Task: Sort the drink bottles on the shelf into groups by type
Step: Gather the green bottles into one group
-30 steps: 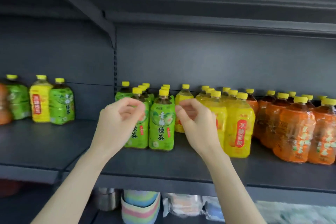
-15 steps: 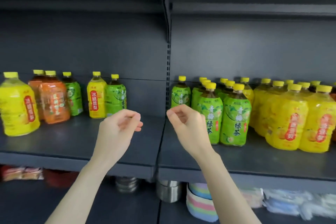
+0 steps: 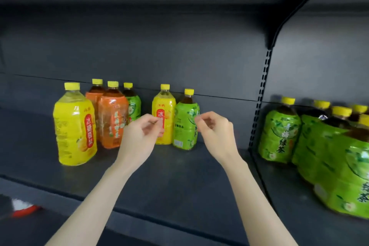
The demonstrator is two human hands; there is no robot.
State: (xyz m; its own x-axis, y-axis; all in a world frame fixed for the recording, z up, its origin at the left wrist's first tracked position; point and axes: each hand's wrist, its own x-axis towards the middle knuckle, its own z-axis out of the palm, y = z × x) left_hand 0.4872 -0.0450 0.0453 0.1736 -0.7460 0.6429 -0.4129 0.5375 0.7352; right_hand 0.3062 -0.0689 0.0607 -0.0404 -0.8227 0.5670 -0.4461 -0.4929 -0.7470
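Note:
On the dark shelf [image 3: 179,181] a mixed cluster stands at the back: a large yellow bottle [image 3: 74,126], two orange bottles [image 3: 111,120], a green bottle [image 3: 134,107] behind them, then a yellow bottle [image 3: 165,106] and a green bottle [image 3: 185,124] side by side. My left hand [image 3: 137,140] hovers in front of the yellow one, fingers curled and empty. In front of the green one my right hand [image 3: 215,134] does the same, also empty. Several green tea bottles [image 3: 279,132] are grouped on the right section.
A slotted upright [image 3: 259,98] and bracket divide the two shelf sections. The shelf above overhangs. Below the shelf at the lower left lies a red and white item [image 3: 22,206]. Bare shelf surface spreads in front of the mixed bottles.
The view has swung left, from the sorted green, yellow and orange groups to the mixed cluster. Both hands stayed raised and empty, now near the yellow and green pair.

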